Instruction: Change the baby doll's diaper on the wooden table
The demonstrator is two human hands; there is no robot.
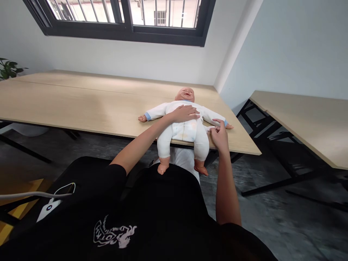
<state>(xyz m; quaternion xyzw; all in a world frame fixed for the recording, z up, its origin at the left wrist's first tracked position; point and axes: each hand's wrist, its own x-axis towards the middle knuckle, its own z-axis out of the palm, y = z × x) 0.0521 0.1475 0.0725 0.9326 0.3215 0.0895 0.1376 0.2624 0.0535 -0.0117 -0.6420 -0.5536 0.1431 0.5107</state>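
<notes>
A baby doll (185,128) in a white romper with blue cuffs lies on its back at the front edge of a long wooden table (81,105), its legs hanging over the edge. My left hand (185,113) lies flat on the doll's chest, fingers stretched out. My right hand (219,135) is beside the doll's hip, under its outstretched arm, with thumb and fingers pinched on a small white piece of cloth (211,128) at the doll's side. The doll's bare feet dangle in front of my black shirt.
A second wooden table (304,119) on black legs stands to the right across a gap of dark floor. A white wall and a black-framed window are behind the table. A plant (8,69) shows at the far left. A white cable and device (49,206) hang at my chest.
</notes>
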